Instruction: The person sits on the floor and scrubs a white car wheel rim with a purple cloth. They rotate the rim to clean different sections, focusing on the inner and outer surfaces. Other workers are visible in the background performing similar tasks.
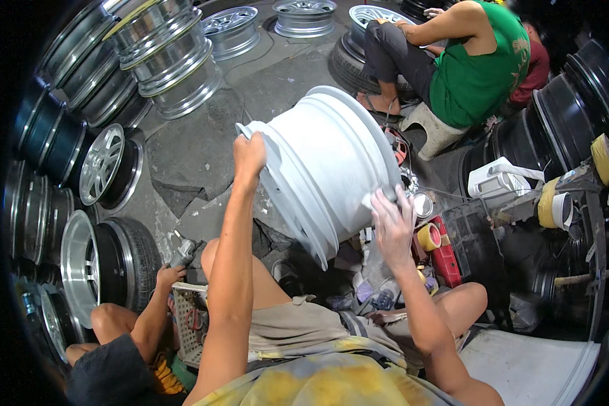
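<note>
A white-coated car wheel rim (pixel 328 162) is held up on its side in front of me, tilted, above my knees. My left hand (pixel 250 159) is closed round the edge of its left flange. Against the barrel's lower right side lies my right hand (pixel 394 220), its fingers dusted white and slightly blurred. Those fingers press a small pale pad (pixel 368 200) to the surface; its exact kind is hard to make out. What supports the rim from below is hidden.
Stacked silver rims (pixel 166 61) stand at far left. A co-worker in a green top (pixel 477 64) sits at far right; another person's hand (pixel 171 276) holds a power tool (pixel 183 250) at near left. Right of me are a white jug (pixel 497 179), tape rolls (pixel 429 237) and a black crate (pixel 472 237).
</note>
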`<action>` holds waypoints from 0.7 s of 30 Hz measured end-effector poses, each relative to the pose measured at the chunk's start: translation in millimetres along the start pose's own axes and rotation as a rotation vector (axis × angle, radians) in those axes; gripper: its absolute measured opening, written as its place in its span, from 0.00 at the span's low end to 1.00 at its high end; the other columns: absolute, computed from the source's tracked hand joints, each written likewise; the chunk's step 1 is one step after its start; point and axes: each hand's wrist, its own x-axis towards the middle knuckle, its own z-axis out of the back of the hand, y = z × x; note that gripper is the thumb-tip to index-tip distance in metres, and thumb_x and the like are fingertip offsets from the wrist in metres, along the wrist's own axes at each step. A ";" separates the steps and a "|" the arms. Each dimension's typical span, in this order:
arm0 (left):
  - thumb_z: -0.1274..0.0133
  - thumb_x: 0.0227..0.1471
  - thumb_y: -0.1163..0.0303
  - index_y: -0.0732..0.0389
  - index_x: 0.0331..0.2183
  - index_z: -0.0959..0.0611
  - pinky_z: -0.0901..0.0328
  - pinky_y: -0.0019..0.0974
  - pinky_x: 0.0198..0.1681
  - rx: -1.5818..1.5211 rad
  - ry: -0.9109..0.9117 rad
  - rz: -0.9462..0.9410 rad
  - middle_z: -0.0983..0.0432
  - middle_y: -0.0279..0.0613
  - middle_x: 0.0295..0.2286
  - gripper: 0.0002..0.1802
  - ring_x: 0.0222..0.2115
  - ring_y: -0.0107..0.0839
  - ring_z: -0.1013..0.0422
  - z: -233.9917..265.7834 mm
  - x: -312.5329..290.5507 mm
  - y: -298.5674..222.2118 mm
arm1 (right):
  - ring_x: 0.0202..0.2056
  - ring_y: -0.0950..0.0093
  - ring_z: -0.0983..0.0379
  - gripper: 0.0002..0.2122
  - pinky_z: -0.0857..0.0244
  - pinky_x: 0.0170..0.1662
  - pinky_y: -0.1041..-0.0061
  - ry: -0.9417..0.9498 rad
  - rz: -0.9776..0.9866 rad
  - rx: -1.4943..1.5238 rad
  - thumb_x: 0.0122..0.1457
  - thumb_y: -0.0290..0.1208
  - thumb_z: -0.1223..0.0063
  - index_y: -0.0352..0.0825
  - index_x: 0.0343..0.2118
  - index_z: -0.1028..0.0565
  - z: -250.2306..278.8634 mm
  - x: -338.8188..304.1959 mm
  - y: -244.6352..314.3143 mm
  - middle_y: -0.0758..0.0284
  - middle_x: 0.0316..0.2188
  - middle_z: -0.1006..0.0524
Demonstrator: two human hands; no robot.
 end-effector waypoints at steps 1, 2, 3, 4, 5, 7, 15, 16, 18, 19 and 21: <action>0.53 0.58 0.64 0.76 0.35 0.16 0.29 0.48 0.41 0.014 0.045 0.020 0.16 0.56 0.31 0.21 0.35 0.42 0.19 3.2 8.0 0.8 | 0.67 0.55 0.35 0.14 0.48 0.70 0.48 -0.009 0.021 0.025 0.66 0.29 0.44 0.36 0.54 0.19 -3.8 -7.0 1.4 0.65 0.57 0.21; 0.52 0.58 0.64 0.76 0.36 0.17 0.29 0.48 0.41 0.015 0.048 0.032 0.16 0.57 0.32 0.21 0.36 0.42 0.19 4.7 3.2 8.3 | 0.66 0.56 0.34 0.15 0.46 0.70 0.49 -0.019 0.043 0.053 0.67 0.29 0.44 0.34 0.55 0.19 -8.1 -12.7 3.9 0.63 0.58 0.22; 0.52 0.58 0.63 0.76 0.37 0.17 0.29 0.48 0.42 0.009 0.049 0.030 0.16 0.58 0.33 0.22 0.36 0.43 0.19 3.4 -1.1 4.9 | 0.66 0.56 0.33 0.15 0.45 0.70 0.50 -0.034 0.082 0.099 0.67 0.29 0.44 0.33 0.55 0.20 -14.1 -0.4 5.8 0.62 0.58 0.22; 0.52 0.59 0.63 0.76 0.38 0.17 0.30 0.48 0.42 0.008 0.043 0.030 0.16 0.58 0.33 0.22 0.37 0.44 0.19 4.0 -7.5 2.5 | 0.65 0.57 0.32 0.15 0.43 0.69 0.51 -0.047 0.122 0.153 0.67 0.28 0.45 0.32 0.55 0.20 -23.3 20.8 10.2 0.60 0.59 0.22; 0.52 0.60 0.62 0.77 0.41 0.19 0.30 0.49 0.45 0.014 -0.002 0.025 0.17 0.62 0.36 0.24 0.39 0.48 0.19 2.3 -13.8 10.7 | 0.65 0.57 0.32 0.16 0.42 0.69 0.52 -0.059 0.164 0.215 0.67 0.28 0.45 0.31 0.55 0.21 -33.1 46.9 16.6 0.59 0.59 0.23; 0.51 0.60 0.61 0.78 0.42 0.19 0.31 0.49 0.46 0.100 -0.065 -0.078 0.18 0.63 0.37 0.24 0.39 0.50 0.20 -11.4 -31.9 15.7 | 0.59 0.60 0.26 0.14 0.43 0.69 0.53 -0.029 0.224 0.255 0.69 0.31 0.48 0.32 0.51 0.19 -42.6 118.4 17.7 0.59 0.55 0.20; 0.51 0.61 0.61 0.79 0.39 0.19 0.31 0.52 0.47 0.063 -0.008 -0.003 0.17 0.67 0.34 0.25 0.41 0.59 0.20 6.9 -18.5 10.1 | 0.63 0.70 0.29 0.16 0.50 0.70 0.52 0.095 0.227 0.132 0.71 0.36 0.52 0.42 0.57 0.21 -46.2 135.1 35.3 0.67 0.60 0.22; 0.51 0.61 0.61 0.78 0.39 0.19 0.31 0.53 0.47 0.055 -0.030 -0.012 0.17 0.68 0.34 0.24 0.41 0.59 0.20 5.6 -20.1 12.4 | 0.65 0.70 0.31 0.16 0.52 0.71 0.52 0.089 0.207 0.111 0.71 0.35 0.51 0.42 0.58 0.21 -35.7 89.4 25.2 0.67 0.60 0.23; 0.52 0.61 0.60 0.78 0.39 0.19 0.32 0.54 0.47 0.045 -0.075 -0.041 0.18 0.69 0.35 0.24 0.41 0.61 0.21 -2.4 -26.5 11.1 | 0.68 0.69 0.34 0.17 0.56 0.73 0.51 0.089 0.201 0.090 0.71 0.34 0.51 0.42 0.59 0.22 -16.9 48.2 7.6 0.67 0.62 0.24; 0.53 0.63 0.61 0.78 0.40 0.20 0.33 0.56 0.48 0.127 -0.102 -0.122 0.19 0.71 0.36 0.24 0.41 0.63 0.22 -6.2 -37.8 12.8 | 0.69 0.69 0.35 0.17 0.57 0.73 0.51 0.101 0.208 0.090 0.71 0.34 0.51 0.42 0.60 0.22 -9.8 41.6 2.8 0.68 0.62 0.24; 0.54 0.64 0.61 0.78 0.41 0.21 0.33 0.57 0.48 0.079 -0.092 -0.115 0.19 0.72 0.36 0.24 0.42 0.64 0.22 -12.3 -62.7 4.5 | 0.68 0.70 0.35 0.17 0.57 0.73 0.51 0.113 0.241 0.066 0.72 0.35 0.52 0.42 0.60 0.22 -3.4 65.0 2.9 0.67 0.62 0.24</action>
